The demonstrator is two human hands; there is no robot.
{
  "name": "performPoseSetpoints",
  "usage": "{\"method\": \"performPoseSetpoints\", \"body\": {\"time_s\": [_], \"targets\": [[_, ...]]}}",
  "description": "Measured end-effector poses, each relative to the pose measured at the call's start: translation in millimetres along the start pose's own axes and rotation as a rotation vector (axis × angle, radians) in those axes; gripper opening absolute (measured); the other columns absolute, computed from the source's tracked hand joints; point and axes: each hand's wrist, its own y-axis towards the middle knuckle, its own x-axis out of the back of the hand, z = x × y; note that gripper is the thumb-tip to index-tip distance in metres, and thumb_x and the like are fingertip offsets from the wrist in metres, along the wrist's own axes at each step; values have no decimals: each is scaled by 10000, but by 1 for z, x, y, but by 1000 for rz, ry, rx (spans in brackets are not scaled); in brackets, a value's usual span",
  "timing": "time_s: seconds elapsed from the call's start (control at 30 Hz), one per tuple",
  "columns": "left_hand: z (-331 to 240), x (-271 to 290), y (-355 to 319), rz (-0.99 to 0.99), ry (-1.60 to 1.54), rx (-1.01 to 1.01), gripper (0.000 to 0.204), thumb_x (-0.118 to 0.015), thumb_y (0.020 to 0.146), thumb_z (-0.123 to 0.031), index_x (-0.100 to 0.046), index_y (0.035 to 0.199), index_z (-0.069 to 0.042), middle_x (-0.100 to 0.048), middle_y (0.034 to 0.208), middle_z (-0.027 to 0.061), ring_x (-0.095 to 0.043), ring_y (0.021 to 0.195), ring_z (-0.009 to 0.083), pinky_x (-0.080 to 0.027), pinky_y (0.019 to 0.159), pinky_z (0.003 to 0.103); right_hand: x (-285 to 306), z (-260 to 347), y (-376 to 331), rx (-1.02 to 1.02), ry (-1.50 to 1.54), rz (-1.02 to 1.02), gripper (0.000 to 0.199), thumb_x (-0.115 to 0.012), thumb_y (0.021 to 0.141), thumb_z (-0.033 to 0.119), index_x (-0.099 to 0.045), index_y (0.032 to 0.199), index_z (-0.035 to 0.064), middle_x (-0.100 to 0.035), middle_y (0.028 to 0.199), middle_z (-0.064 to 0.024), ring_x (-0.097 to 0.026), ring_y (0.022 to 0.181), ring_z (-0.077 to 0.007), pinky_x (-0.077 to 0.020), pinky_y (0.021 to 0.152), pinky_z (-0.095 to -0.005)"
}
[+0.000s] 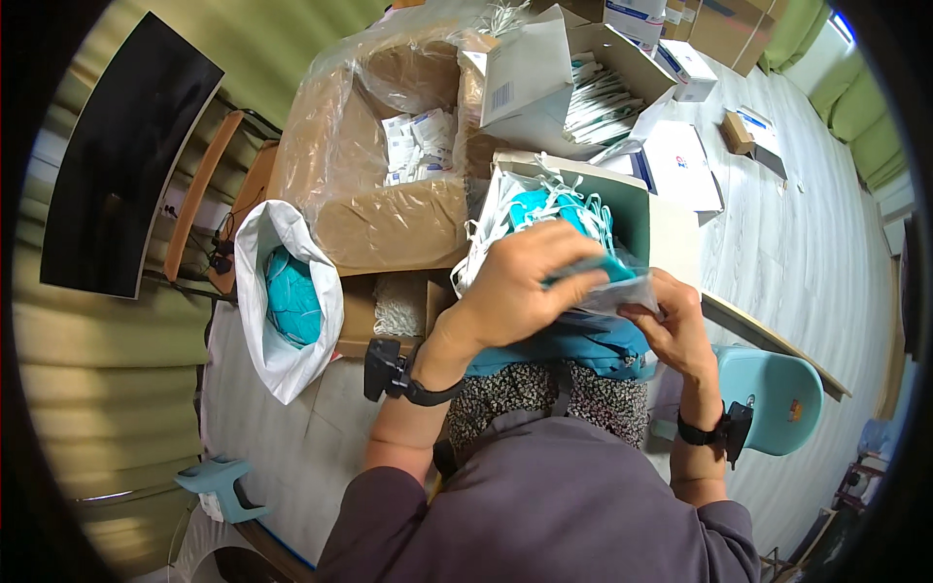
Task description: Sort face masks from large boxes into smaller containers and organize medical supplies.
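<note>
Between my fingers and thumb, my left hand [530,277] pinches a folded teal face mask [614,268]. My right hand [673,319] grips the edge of a small clear plastic bag [627,294], and the mask lies partly at the bag's mouth. How far inside it reaches is hard to see. Just beyond both hands stands an open white carton [637,189] with teal masks [549,206] and tangled white straps in it. A blue cloth [607,340] is below my hands, over my lap.
A plastic-lined brown box [389,228] with small white packets is at the far left. Beside it a white sack [255,335] holds teal masks. Another open carton [525,87] contains packed masks. A light-blue stool [768,398] stands at my right.
</note>
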Motion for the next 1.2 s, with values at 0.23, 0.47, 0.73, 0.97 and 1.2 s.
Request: {"method": "performPoseSetpoints", "body": {"time_s": [0.23, 0.47, 0.73, 0.97, 1.2], "targets": [[27, 30, 9, -667, -540, 179, 146, -676, 994, -156, -700, 1050, -24, -673, 885, -27, -557, 744, 41, -455, 667, 204, 46, -49, -30, -297, 418, -518, 180, -711, 956, 162, -695, 1026, -3, -688, 951, -37, -616, 817, -98, -499, 720, -270], [75, -10, 3, -96, -99, 265, 930, -817, 808, -522, -427, 1449, 27, -569, 1352, 228, -560, 1277, 334, -473, 1029, 435, 46, -7, 28, -203, 536, -550, 300, -685, 956, 221, -683, 1121, -30, -699, 980, -47, -640, 879, -113, -486, 794, -256], [23, -33, 25, -30, -315, 196, 1067, -838, 846, -319, -108, 1568, -31, -462, 1411, 208, -528, 1287, 271, -528, 989, 377, -39, 6, 129, -104, 725, -330, 410, -518, 972, 181, -607, 1323, -11, -648, 1233, -112, -577, 1129, -185, -415, 1018, -304], [47, -31, 15, -217, -203, 104, 428, -656, 884, 66, -615, 1308, 30, -615, 1298, 183, -622, 1191, 247, -491, 1003, 337, -60, -4, 135, -24, 1177, -25, 839, -278, 1027, 665, -380, 1528, 0, -482, 1486, -214, -384, 1439, -313, -290, 1194, -431], [118, 43, 30, -520, -625, 359, 306, -670, 897, 23, -668, 1202, 54, -729, 1051, 91, -696, 901, 155, -571, 829, 316, -36, -13, 138, -57, 544, -85, 740, -509, 998, 596, -447, 1504, 59, -470, 1516, -163, -355, 1454, -313, -228, 1214, -444]]}}
